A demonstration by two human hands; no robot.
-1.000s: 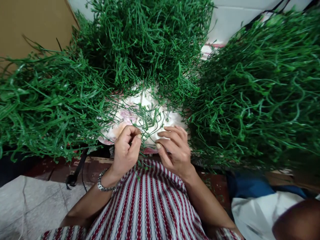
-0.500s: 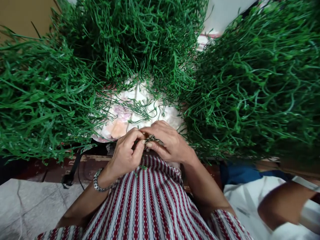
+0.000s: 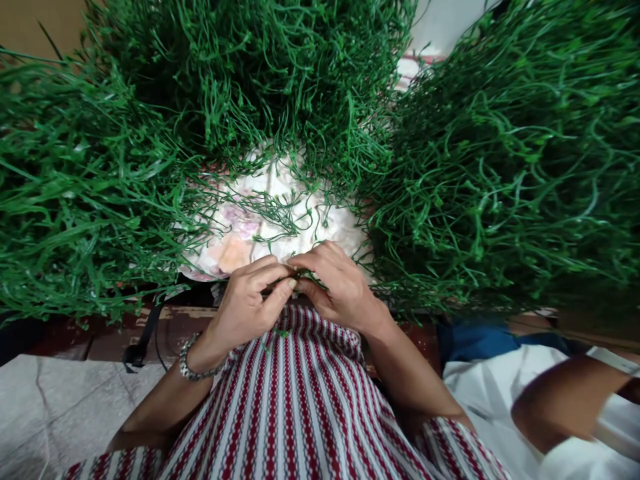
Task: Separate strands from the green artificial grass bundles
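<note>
One hand (image 3: 251, 301), previously apart, now touches the other (image 3: 344, 288).

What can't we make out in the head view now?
Head view:
- Stems between left hand and right hand: mostly hidden by the hands; count unclear.
- Right green pile: cut off by right edge.
- Far green pile: top cut off by top edge.
- Cloth: edges partly hidden under piles.

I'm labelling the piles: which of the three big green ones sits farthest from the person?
The middle pile, straight ahead; the left pile and right pile both reach nearer.
</note>
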